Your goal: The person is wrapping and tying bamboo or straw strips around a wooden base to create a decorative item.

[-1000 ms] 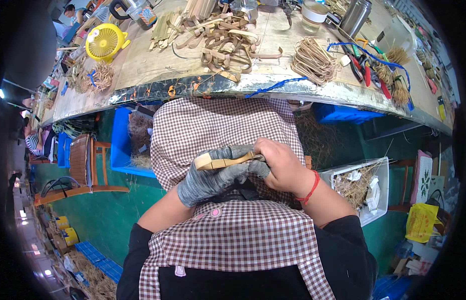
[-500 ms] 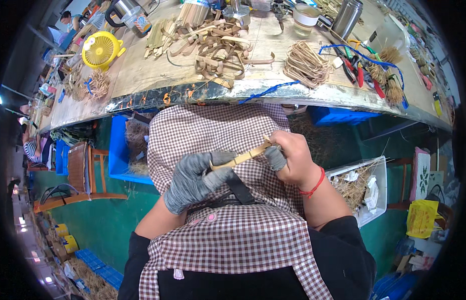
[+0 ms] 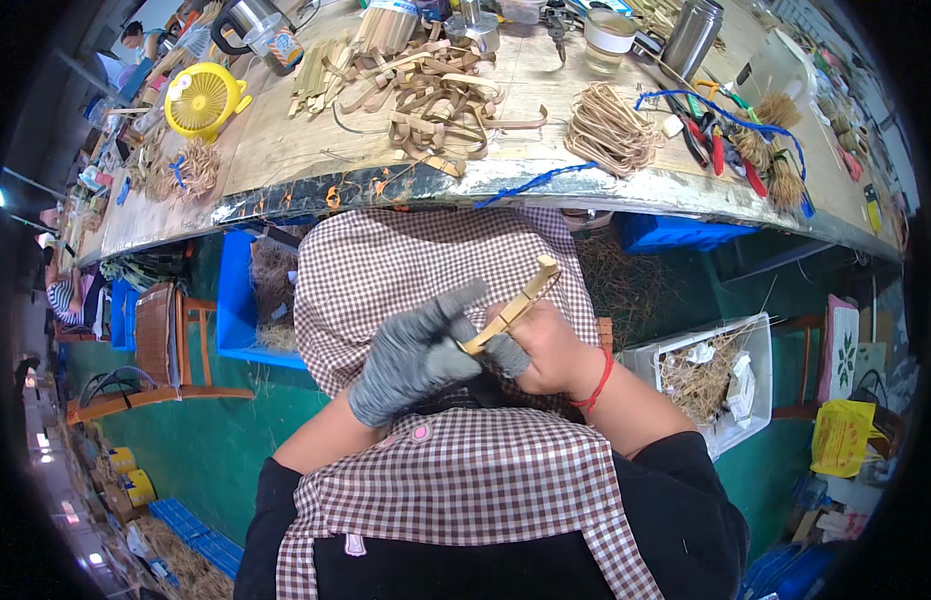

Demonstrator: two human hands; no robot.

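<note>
My right hand [image 3: 547, 345], closed with a grey cover on its thumb, grips a short yellowish bamboo strip [image 3: 518, 306] above my lap. The strip has bends along it and slants up to the right, its upper end sticking out past my fingers. My left hand [image 3: 415, 345] wears a grey knitted glove. Its fingers are apart, with the forefinger stretched out and the thumb beside the strip's lower end. Whether that thumb touches the strip I cannot tell. Under both hands lies a brown-and-white checked apron [image 3: 425, 250].
On the workbench [image 3: 295, 150] ahead lie a pile of curled bamboo strips [image 3: 445, 100], a coil of thin cane [image 3: 612, 130], red-handled pliers [image 3: 718, 155] and a yellow fan [image 3: 202, 102]. A white bin of straw [image 3: 760, 400] stands right, a blue crate [image 3: 237, 300] left.
My left hand has loosened from the strip and spread its fingers. My right hand has moved left and down along the strip, which now tilts more steeply.
</note>
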